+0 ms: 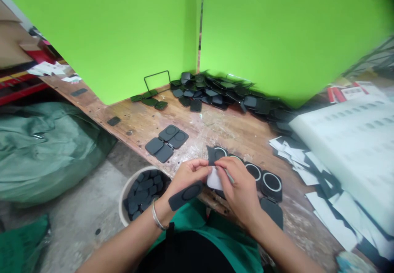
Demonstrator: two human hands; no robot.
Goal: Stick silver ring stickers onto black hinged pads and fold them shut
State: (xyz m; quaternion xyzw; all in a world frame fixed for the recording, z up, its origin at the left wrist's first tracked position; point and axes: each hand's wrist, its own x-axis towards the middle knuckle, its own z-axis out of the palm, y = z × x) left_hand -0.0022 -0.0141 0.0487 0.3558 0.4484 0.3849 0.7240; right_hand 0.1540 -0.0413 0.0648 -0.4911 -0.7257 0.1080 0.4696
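Near the front edge of the wooden bench [215, 129], both hands meet over a white backing slip [214, 180]. Left hand [187, 178] is pinched together on the slip's left side with a dark folding pad [186, 196] tucked under its palm; right hand [238, 184] is pinched on the slip's top edge, fingertips touching the left's. Slip sits just in front of the ringed pads, above the bench edge.

Progress, judged from the layout: early to middle. Ringed pads [271, 182] laid out just right of the hands, about four rings visible, one partly hidden by the fingers. Peeled white slips [295, 154] scattered further right on the bench, too many and too overlapped to count. Big heap of dark pads [221, 92] at the back of the bench against the green screen [123, 30], dozens, uncountable, so plenty looks left to do. One four-panel folded set [166, 142] left of the hands. About four loose pads at the back left of the bench by one wire stand [157, 80].

One white bucket [142, 193] below the bench edge, left of the left hand, part-filled with dark pads, a dozen or more. One white tray [353, 141] at the bench's right end. One green sack [46, 150] on the floor, far left.
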